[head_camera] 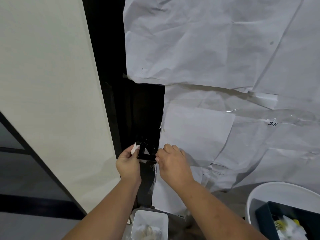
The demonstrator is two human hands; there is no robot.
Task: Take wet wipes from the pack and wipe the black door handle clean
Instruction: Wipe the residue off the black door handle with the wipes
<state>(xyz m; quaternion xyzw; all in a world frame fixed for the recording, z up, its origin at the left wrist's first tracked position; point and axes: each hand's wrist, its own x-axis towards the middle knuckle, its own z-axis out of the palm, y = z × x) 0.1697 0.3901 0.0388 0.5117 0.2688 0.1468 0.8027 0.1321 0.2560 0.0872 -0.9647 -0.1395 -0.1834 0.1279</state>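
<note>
While the left hand point(127, 162) pinches a crumpled white wet wipe point(134, 148) against the neck of the black door handle point(145, 154), at about seven o'clock from frame centre, the right hand point(171, 163) curls its fingers round the lever's free end at three o'clock of the wipe. At six o'clock below sits a white bin point(149, 222) holding used wipes.

door handle point(145, 154) between both hands, bin point(150, 222) below, bucket point(270, 193) right

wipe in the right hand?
No, the left hand pinches the white wipe beside the black door handle.
</note>
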